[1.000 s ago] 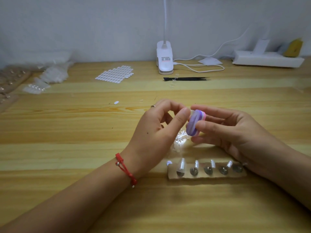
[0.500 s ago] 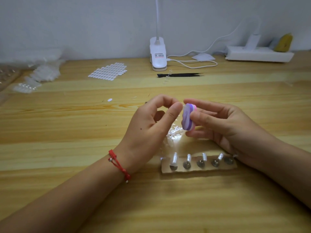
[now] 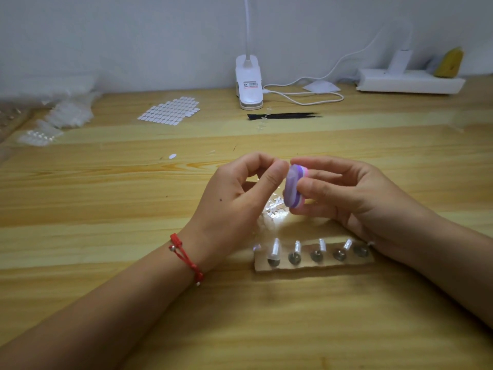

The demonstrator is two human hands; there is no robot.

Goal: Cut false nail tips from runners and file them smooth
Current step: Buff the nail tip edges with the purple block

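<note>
The purple file block [image 3: 292, 186] is gripped between thumb and fingers of the right hand [image 3: 354, 193], above the clear offcuts [image 3: 274, 210]. The left hand [image 3: 234, 198] is pinched against it, its contents hidden. The studded strip [image 3: 314, 265] lies nearer.

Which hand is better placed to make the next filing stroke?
Right. The right hand grips the purple file block, held against the pinched fingers of the left hand; what they pinch is too small to see.

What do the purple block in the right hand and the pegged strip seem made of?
The purple block: probably a foam buffer, matte, with purple and pink layers along its edge. The pegged strip: looks like brown cardboard, dull, with unevenly cut edges.
</note>
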